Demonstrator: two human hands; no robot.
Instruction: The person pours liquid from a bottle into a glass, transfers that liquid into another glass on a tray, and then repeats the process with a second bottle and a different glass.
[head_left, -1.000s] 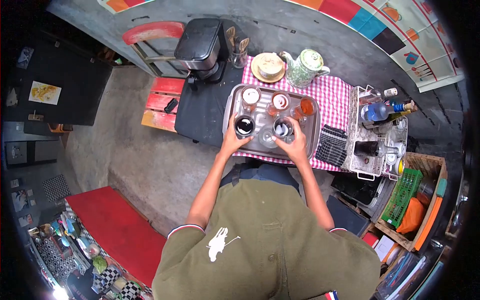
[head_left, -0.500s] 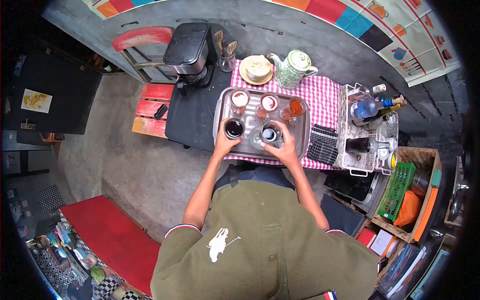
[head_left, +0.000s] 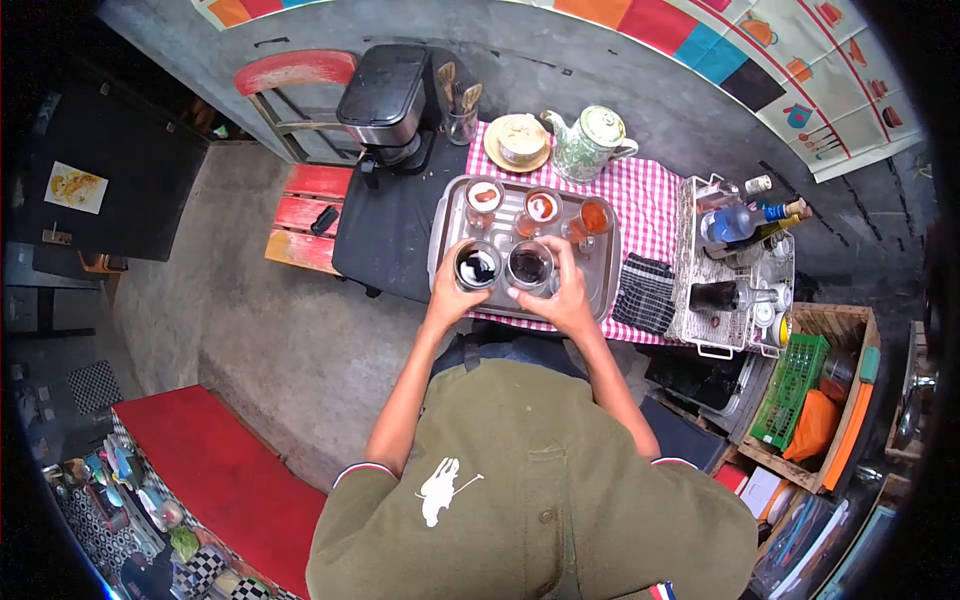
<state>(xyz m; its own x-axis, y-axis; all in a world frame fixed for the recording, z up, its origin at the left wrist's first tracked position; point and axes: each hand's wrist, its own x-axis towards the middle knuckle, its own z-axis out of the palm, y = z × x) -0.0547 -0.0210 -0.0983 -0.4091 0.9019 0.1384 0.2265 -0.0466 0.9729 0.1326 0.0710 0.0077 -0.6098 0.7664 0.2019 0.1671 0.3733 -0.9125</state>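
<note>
My left hand [head_left: 453, 296] is wrapped round a glass of dark drink [head_left: 478, 267] with a bright reflection on its surface. A second dark-filled glass [head_left: 530, 265] is held by my right hand [head_left: 568, 295], its fingers on the right side. Both glasses are upright, side by side above the near half of the grey tray [head_left: 612, 262]. Behind them on the tray stand a left glass [head_left: 484, 197], a middle glass [head_left: 541, 207] and a right glass of reddish drink [head_left: 592, 216].
A green patterned teapot [head_left: 588, 150] and a lidded bowl on a saucer [head_left: 518, 141] stand behind the tray. The coffee maker [head_left: 385, 100] is at the left. To the right are a dark cloth [head_left: 645, 292] and a white wire rack [head_left: 690, 318] of bottles.
The two held glasses have come closer together: the left one moved slightly right, the right one slightly left. The glass base visible beneath my right hand's glass before is now hidden.
</note>
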